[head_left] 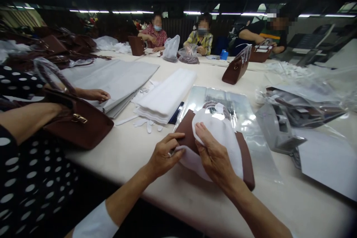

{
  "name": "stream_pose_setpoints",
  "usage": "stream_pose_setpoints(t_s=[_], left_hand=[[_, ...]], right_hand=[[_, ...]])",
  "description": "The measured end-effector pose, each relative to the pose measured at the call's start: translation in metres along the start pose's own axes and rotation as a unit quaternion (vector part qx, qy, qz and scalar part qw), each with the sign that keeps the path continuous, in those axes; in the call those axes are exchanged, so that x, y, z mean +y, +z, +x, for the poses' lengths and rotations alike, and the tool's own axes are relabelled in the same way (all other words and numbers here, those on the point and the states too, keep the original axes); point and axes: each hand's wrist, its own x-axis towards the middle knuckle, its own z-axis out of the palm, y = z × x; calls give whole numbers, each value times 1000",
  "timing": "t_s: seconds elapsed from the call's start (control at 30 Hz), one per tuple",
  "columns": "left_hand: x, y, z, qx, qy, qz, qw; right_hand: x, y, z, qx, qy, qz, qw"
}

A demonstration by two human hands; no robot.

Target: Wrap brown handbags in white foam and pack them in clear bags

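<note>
"What's that person handling there, just right of the middle of the desk (125, 167)?"

"A brown handbag (247, 165), lying on the near part, its handles (206, 105) toward the far side. Flat, smooth panels, with a rounded corner at the near right. Looks like leather, though I can't swear to it."

"And the white stuff across it?"

"A soft, matte wrap (230, 139), thin, with a curved edge. There's white at the near left too; I can't tell whether it's one piece or two."

"How are the hands set?"

"The left hand (164, 154) has its thumb and curled fingers pinching the wrap's near-left edge, forefinger stretched against the brown side. The right hand (213, 152) lies flat on the white, fingers straight and close together, gripping nothing."

"What's that shine beyond?"

"Clear plastic (245, 106), glossy and creased, reaching out past the bag's far end. Left of it sits a fluffy-looking stack of white sheets (170, 93), long and rectangular, with ragged white scraps (149, 124) at its near end."

"And further left?"

"Another brown bag (92, 132), boxy, with a gold clasp (80, 119) and handles in crinkled film, by someone in polka-dot sleeves."
</note>
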Motion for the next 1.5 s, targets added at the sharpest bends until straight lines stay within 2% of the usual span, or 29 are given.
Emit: stream_pose_setpoints(t_s=[0.17, 0.37, 0.5, 0.73, 0.9, 1.1, 1.3, 1.37, 1.43, 1.47, 1.5], left_hand=[[0, -5, 7, -36, -43, -40, 998], [-5, -4, 11, -12, -124, -109, 986], [-11, -6, 15, -27, -160, -164, 973], [-25, -21, 23, -146, -201, -251, 935], [-26, -28, 31, -173, -164, -216, 947], [-16, -22, 40, -148, -135, -174, 964], [-16, -13, 33, -124, -126, -165, 970], [-17, -10, 26, -81, -142, -139, 977], [-19, -7, 18, 9, -163, -97, 982], [-20, -6, 14, 48, -157, -77, 983], [-21, -6, 11, 63, -132, -60, 987]], right_hand=[[-1, 3, 0, -61, -116, -43, 990], [-1, 2, -1, -126, -224, -78, 963], [0, 1, -3, -140, -256, -93, 952], [-6, 3, -4, -169, -288, -141, 932], [-4, 1, -5, -169, -293, -141, 930], [1, -4, -3, -152, -278, -89, 944], [-6, 1, -4, -167, -313, -136, 925], [-7, 5, -7, -174, -317, -148, 920], [-6, 9, -10, -181, -322, -154, 917], [-6, 11, -11, -180, -322, -156, 916], [-7, 12, -13, -179, -320, -159, 917]])
